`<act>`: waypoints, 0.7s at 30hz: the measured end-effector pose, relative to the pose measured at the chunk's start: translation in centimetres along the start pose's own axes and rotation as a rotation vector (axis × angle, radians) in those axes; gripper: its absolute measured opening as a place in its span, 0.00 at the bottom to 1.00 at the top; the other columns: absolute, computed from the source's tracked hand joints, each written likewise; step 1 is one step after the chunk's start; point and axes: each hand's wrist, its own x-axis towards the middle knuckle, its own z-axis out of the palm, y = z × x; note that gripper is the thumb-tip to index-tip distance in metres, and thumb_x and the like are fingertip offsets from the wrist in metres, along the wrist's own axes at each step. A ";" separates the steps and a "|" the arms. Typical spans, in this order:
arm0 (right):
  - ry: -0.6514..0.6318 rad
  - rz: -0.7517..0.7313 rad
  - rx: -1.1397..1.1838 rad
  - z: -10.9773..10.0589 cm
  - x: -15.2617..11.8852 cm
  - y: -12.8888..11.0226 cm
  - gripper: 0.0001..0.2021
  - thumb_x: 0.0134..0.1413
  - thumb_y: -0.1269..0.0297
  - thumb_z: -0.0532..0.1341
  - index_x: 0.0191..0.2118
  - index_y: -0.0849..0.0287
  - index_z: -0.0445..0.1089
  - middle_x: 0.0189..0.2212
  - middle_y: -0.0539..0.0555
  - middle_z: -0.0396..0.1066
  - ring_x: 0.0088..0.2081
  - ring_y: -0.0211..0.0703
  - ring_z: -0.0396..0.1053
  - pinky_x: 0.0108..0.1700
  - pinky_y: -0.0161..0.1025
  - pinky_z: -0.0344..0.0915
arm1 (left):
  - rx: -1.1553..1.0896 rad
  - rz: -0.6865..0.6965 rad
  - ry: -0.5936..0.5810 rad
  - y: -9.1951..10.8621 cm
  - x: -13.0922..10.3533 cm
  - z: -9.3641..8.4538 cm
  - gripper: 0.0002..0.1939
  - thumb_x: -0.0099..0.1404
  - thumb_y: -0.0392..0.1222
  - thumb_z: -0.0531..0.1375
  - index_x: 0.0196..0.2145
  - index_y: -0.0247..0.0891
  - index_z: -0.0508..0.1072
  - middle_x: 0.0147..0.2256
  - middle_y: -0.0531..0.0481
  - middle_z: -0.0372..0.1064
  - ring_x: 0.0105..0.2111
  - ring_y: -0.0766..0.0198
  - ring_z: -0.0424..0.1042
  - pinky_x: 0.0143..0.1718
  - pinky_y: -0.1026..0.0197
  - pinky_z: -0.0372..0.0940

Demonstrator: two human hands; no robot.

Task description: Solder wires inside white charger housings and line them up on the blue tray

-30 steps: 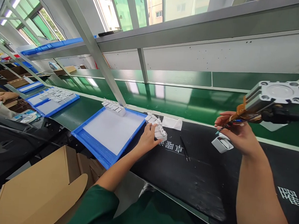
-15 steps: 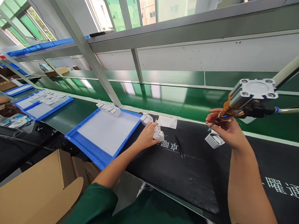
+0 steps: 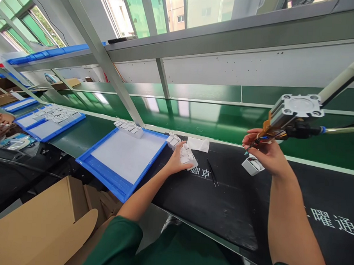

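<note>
My left hand [image 3: 177, 160] is curled around a cluster of white plastic parts [image 3: 189, 156] on the black mat [image 3: 220, 212], with thumb and fingers on either side. More white parts [image 3: 172, 140] stand just behind it, beside the blue tray. My right hand [image 3: 265, 150] is closed on the orange lower end of a pneumatic tool [image 3: 299, 108] with a silver block on top. Directly below the right hand, a small open white box [image 3: 252, 165] with something dark inside sits on the mat. Black tweezers [image 3: 213, 172] lie between my hands.
A blue-rimmed tray [image 3: 96, 144] with a white sheet and a row of white parts stands to the left. Farther left is another filled tray [image 3: 52, 137], near a person's hands [image 3: 4, 119]. Cardboard boxes [image 3: 40, 224] stand lower left. A white paper [image 3: 198, 144] lies behind the tweezers.
My left hand has opened wider and shifted slightly around the white parts, which have turned and drawn together. The right hand and tool barely differ. The other person's hands have come further into view.
</note>
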 end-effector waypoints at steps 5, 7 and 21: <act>0.016 0.002 0.010 0.1 0.0 0.0 0.16 0.46 0.61 0.67 0.42 0.51 0.68 0.33 0.48 0.69 0.31 0.38 0.66 0.32 0.38 0.64 | -0.887 -0.144 0.054 4.4 -2.3 -1.8 0.48 0.50 0.54 0.66 0.65 0.49 0.53 0.61 0.44 0.61 0.60 0.41 0.62 0.59 0.36 0.60; 0.025 0.014 0.012 0.1 0.0 0.1 0.17 0.45 0.61 0.68 0.43 0.50 0.68 0.32 0.48 0.70 0.32 0.39 0.67 0.32 0.38 0.64 | -1.033 -0.140 0.068 6.6 -3.1 -2.9 0.45 0.49 0.57 0.64 0.63 0.48 0.58 0.60 0.45 0.63 0.61 0.38 0.62 0.58 0.32 0.60; 0.076 0.028 0.016 0.1 0.2 0.3 0.20 0.37 0.61 0.70 0.41 0.47 0.70 0.29 0.47 0.72 0.32 0.42 0.70 0.33 0.38 0.66 | -0.597 -0.178 0.513 3.1 -2.4 -10.4 0.48 0.45 0.44 0.69 0.62 0.53 0.54 0.54 0.48 0.65 0.56 0.47 0.66 0.54 0.39 0.65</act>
